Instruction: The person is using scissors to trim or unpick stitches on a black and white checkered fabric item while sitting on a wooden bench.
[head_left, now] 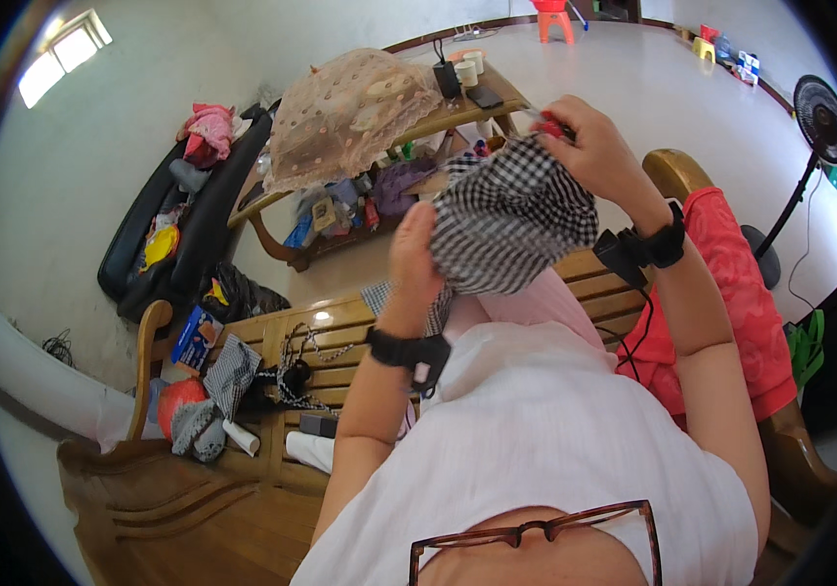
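Note:
Black-and-white checked cloth (516,220) hangs between my two hands above my lap, slightly blurred. My left hand (415,256) grips its left side, thumb up and the fingers mostly behind the fabric. At the upper right edge my right hand (585,146) is closed around a small red-and-black handled tool (552,125). A thin tip seems to stick out from it, but its exact kind cannot be made out. The same hand is against the cloth's top edge. Another piece of checked cloth (376,296) shows beside my left wrist.
I sit on a slatted wooden bench (272,337) with a red cushion (731,283) at right. Clothes, cords and a blue box (196,340) lie at left. Ahead stands a low table (497,93) under a lace cover (350,112). A black fan (821,119) stands at far right.

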Demonstrator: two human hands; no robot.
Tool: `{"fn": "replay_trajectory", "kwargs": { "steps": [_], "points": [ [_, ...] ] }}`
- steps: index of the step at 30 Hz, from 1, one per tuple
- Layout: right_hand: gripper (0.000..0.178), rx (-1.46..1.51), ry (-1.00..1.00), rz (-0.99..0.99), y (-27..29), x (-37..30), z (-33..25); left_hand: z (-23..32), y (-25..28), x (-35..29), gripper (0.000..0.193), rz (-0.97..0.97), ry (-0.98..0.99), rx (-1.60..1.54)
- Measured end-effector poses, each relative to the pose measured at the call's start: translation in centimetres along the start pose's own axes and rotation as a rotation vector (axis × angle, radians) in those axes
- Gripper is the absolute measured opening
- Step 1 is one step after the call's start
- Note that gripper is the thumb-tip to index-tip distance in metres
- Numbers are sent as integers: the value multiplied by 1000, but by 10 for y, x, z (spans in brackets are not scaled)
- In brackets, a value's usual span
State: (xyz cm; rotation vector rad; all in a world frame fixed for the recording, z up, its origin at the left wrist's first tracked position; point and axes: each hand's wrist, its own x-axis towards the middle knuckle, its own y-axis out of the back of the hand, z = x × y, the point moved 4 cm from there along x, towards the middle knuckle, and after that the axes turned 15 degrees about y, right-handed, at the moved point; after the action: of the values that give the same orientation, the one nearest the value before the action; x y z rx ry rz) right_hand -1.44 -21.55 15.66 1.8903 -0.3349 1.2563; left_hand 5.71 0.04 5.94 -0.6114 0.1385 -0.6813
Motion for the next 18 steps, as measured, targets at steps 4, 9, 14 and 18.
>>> {"fn": "replay_trajectory", "kwargs": {
  "steps": [4, 9, 14, 18],
  "points": [
    [14, 442, -313, 7, 22, -13, -7, 58, -29, -31, 13, -76, -24, 198],
    [13, 817, -328, 139, 30, -36, -40, 85, -45, -34, 17, -301, -138, 585],
    [12, 559, -483, -2, -25, -74, 18, 41, -1, 8, 12, 270, -302, 1880],
    [11, 616, -424, 56, -50, -87, 30, 11, -21, 19, 14, 189, -339, 1488]
  ]
}}
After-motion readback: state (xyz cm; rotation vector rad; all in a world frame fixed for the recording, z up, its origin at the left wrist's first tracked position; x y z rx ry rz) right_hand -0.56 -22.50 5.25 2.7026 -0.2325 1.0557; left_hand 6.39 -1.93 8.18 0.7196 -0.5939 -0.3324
